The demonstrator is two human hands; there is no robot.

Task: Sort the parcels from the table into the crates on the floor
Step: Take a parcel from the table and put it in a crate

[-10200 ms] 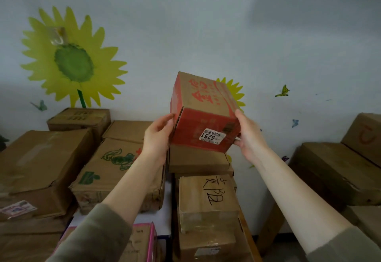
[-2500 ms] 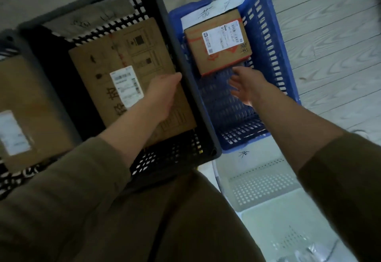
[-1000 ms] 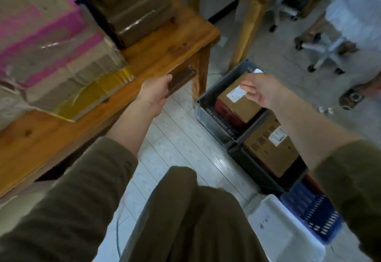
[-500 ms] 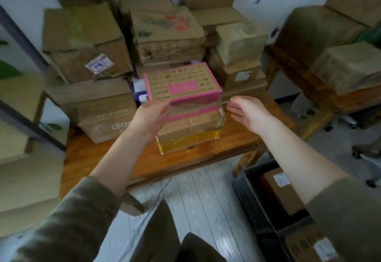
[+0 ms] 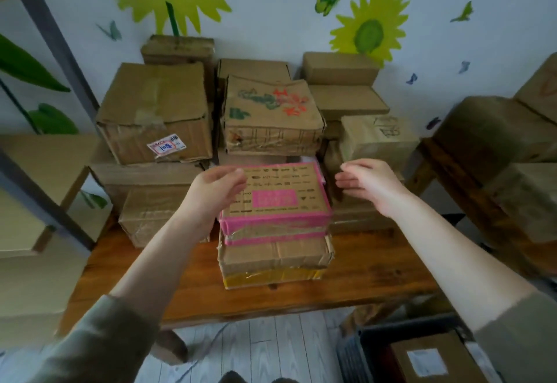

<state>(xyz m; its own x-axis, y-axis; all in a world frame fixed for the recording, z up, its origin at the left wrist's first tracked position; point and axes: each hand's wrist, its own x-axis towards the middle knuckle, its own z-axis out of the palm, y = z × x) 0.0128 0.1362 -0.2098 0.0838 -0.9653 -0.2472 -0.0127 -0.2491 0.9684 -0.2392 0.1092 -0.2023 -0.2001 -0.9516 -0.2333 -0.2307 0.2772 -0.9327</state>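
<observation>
Two seconds ago your hands were down in a floor crate, just clear of a delivered parcel. Now you're back facing the bench, so that parcel is done and the next pick is starting. The target looks like the pink-edged box, which sits on top of a plain brown box at the front of the bench, ahead of the big pile at the wall. Your left hand is at the box's near-left corner, fingers loosely curved over the top edge. I can't tell if it's touching, and it isn't gripping. Your right hand is just off the right side and apart from the box, fingers relaxed and slightly spread, palm turned in. Both hands hold nothing. Forearms reach forward, roughly level, bracketing the box. Half a second ago they sat lower and nearer you. A dark crate at bottom right already has a labelled parcel in it. Plenty of boxes are left to sort.
</observation>
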